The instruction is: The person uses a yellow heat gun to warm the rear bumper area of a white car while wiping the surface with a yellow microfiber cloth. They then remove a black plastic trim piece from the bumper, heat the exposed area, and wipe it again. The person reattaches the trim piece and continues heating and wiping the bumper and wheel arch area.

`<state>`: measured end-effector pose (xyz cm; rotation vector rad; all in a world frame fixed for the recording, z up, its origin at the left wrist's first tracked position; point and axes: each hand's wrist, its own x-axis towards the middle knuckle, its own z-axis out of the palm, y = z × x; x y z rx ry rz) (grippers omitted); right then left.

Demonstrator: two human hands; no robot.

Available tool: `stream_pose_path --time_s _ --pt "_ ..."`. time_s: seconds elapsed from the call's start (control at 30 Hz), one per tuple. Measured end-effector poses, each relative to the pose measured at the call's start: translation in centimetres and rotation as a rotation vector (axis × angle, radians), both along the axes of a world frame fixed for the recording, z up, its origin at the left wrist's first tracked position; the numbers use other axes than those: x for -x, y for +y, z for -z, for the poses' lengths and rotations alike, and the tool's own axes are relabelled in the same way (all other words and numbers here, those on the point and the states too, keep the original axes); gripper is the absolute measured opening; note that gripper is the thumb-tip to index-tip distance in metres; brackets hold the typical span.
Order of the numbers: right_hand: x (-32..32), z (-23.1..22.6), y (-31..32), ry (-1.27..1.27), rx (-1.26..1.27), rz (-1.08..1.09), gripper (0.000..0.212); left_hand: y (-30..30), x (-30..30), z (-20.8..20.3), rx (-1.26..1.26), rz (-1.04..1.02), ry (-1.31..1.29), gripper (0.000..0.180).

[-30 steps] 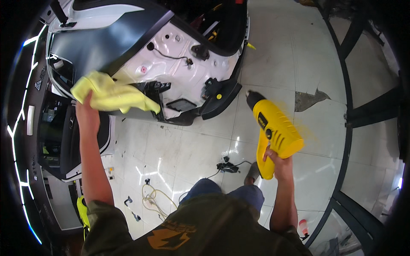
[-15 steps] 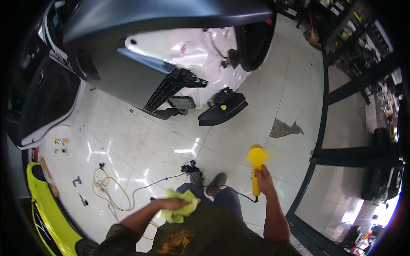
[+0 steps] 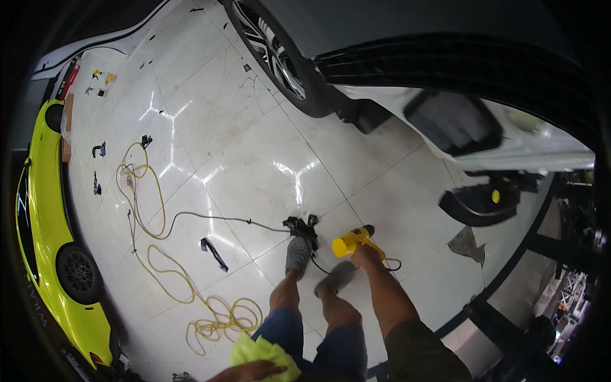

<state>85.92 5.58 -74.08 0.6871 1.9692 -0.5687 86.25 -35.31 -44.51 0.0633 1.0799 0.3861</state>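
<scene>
Gripping the yellow heat gun (image 3: pixel 354 241) by its handle, my right hand (image 3: pixel 368 255) is closed around it at the end of my arm, which hangs down toward the floor. The gun's dark nozzle points away from me, up and to the right, and its thin black cord (image 3: pixel 393 263) loops on the tiles just right of the gun. My left hand (image 3: pixel 249 371) sits at the very bottom edge, far left of the gun and below it, fingers folded over a bunched yellow cloth (image 3: pixel 262 351) that rests against my blue shorts.

Just left of the gun are my two grey shoes (image 3: pixel 297 254), planted on the glossy white tiled floor (image 3: pixel 254 165), with a black plug block (image 3: pixel 301 225) touching the toe of the left one. From that block a grey cable runs off to the left and meets a long yellow extension cord (image 3: pixel 213 315) that lies in loose coils well left of the gun. A short black strip (image 3: pixel 213 253) lies between those coils and my shoes.

Above the gun stands a white car with a dark wheel (image 3: pixel 270 54). To the gun's right a loose black trim piece (image 3: pixel 478 202) lies on the floor. Far left, along the rim, a bright lime-yellow car (image 3: pixel 48 235) is parked.
</scene>
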Motion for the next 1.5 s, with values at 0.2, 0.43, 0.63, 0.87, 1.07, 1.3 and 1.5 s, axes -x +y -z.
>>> stream_pose_path --time_s 0.2,0.43,0.63,0.87,1.07,1.3,1.5 --pt "4.0 7.6 -3.8 0.107 -0.154 -0.333 0.046 -1.7 -0.3 0.2 -0.160 -0.161 -0.003 0.055" --pt "2.6 12.5 -4.6 0.112 -0.239 -0.461 0.038 -5.5 -3.0 3.2 -0.067 -0.373 -0.170 0.058" --pt "3.1 10.0 -4.6 0.022 -0.179 -0.498 0.037 -6.0 -5.2 1.1 0.386 -0.721 -0.352 0.062" --pt "5.0 -3.7 -5.4 0.100 0.021 0.038 0.046 0.6 6.7 -10.1 0.196 -0.063 0.037 0.065" --pt "6.3 -18.0 -6.0 0.388 0.110 0.521 0.058 -3.8 13.9 -9.8 -0.040 0.066 0.306 0.060" --pt "13.9 -23.9 -9.0 0.474 -0.083 0.723 0.052 -2.2 32.6 -6.9 -0.196 0.395 0.221 0.055" --pt "16.4 -21.3 -13.6 1.007 0.165 1.299 0.025 -3.9 43.1 -0.3 -0.151 0.812 0.383 0.060"
